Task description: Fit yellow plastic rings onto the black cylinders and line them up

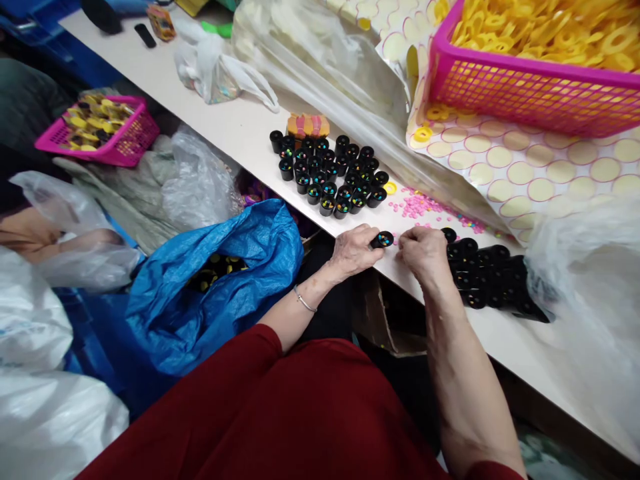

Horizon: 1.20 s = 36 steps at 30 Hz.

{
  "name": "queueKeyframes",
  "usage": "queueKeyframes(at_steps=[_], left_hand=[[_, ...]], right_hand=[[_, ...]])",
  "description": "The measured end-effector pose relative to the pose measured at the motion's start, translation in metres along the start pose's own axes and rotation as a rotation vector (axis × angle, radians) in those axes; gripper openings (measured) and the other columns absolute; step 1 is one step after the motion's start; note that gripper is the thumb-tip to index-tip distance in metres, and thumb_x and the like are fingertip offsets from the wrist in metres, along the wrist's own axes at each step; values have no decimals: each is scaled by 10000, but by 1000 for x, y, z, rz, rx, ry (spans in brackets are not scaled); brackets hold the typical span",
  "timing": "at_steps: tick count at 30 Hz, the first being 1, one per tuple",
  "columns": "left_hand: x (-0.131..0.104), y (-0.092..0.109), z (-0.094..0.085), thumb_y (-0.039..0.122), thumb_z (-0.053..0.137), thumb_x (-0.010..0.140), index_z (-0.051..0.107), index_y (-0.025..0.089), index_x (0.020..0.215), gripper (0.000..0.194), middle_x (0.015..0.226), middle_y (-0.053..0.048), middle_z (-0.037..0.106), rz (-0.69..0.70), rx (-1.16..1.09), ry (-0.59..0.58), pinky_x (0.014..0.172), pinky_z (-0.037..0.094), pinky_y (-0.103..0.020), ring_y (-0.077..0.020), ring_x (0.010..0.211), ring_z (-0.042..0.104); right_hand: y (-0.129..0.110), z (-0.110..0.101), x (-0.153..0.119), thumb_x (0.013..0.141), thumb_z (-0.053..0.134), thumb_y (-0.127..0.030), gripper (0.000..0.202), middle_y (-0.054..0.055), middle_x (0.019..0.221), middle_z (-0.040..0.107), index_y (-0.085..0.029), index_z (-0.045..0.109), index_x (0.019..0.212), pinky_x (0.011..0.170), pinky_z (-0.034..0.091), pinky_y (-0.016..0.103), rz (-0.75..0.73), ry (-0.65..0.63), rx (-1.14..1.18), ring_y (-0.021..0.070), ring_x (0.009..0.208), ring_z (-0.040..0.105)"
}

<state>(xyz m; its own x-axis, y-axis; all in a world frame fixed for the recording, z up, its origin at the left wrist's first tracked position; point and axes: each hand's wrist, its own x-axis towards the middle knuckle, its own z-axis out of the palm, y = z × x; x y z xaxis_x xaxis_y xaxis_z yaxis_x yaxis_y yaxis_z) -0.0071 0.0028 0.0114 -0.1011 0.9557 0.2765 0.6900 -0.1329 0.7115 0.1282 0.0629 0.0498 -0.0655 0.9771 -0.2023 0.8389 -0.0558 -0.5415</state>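
Note:
My left hand [354, 252] grips a small black cup [383, 239] at the table's front edge, its mouth facing up with coloured bits inside. Just right of it, my right hand [421, 249] is closed with fingertips together over the table; what they pinch, if anything, is hidden. Beyond my hands lie loose pink beads [419, 204], with some other colours among them. A cluster of upright black cups [327, 205] stands to the left, several holding coloured bits. To the right of my right hand, more black cups [485, 273] are packed close together.
A pink basket [530, 87] of yellow rings stands at the back right on a circle-patterned sheet [495, 157]. Clear plastic sheeting [345, 80] lies behind the cups. On the left are a blue bag [215, 313] and a smaller pink basket [131, 137]. Another person's arm [35, 233] shows there.

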Motion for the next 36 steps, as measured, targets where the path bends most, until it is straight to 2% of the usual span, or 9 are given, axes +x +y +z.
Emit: queueKeyframes(at_steps=[2,8,11,13,17,22,28,31,36], left_hand=[[0,-1,0,277,572,746,572,194,726,86,697,19,543,6,0,2,601,359,-225,-101,655,490],[-1,-1,0,280,565,754,570,196,728,89,709,13,550,16,12,5,614,371,-226,-107,674,501],[-1,0,-1,276,558,760,571,196,736,85,715,8,555,17,25,-1,613,371,-229,-111,680,509],[-1,0,-1,267,550,763,571,197,745,75,724,7,560,26,29,-8,615,374,-231,-115,692,519],[0,1,-2,255,545,762,571,191,749,70,718,6,562,25,30,-16,604,376,-231,-116,677,521],[0,2,-5,247,564,757,576,181,758,68,710,1,558,35,29,-25,610,383,-234,-118,674,522],[-1,-1,-1,273,550,786,569,184,752,97,724,0,553,35,36,-35,613,376,-240,-122,691,516],[-1,-2,0,263,554,772,564,189,742,80,722,3,550,23,27,-24,607,374,-241,-121,683,513],[0,0,-2,237,548,745,561,182,723,60,715,-3,558,35,30,-12,593,368,-243,-122,675,515]], right_hand=[[1,1,-4,649,482,-207,235,56,515,612,-127,693,713,618,444,288,-20,0,5,192,586,588],[0,8,-16,705,476,-234,231,113,821,679,-154,689,744,742,441,335,-149,83,-183,237,804,607],[0,8,-22,767,445,-242,224,90,821,649,-172,657,774,763,446,332,-228,203,-87,215,799,592],[-2,5,-25,803,441,-263,208,67,807,627,-189,635,788,754,446,323,-338,230,-25,198,780,578],[-11,-1,-29,839,426,-276,220,59,808,602,-192,627,809,679,415,285,-503,127,-106,174,739,556],[-22,-6,-32,863,381,-258,277,60,830,592,-175,642,824,583,326,266,-527,67,-325,152,690,523],[-30,-8,-35,794,419,-194,238,55,780,564,-157,654,793,531,244,271,-534,24,-449,137,631,461],[-27,-4,-32,796,429,-202,241,53,779,572,-163,666,770,548,285,267,-499,33,-365,140,646,486],[-15,1,-28,797,492,-270,206,36,762,572,-183,677,774,651,415,277,-457,101,8,153,700,549]])
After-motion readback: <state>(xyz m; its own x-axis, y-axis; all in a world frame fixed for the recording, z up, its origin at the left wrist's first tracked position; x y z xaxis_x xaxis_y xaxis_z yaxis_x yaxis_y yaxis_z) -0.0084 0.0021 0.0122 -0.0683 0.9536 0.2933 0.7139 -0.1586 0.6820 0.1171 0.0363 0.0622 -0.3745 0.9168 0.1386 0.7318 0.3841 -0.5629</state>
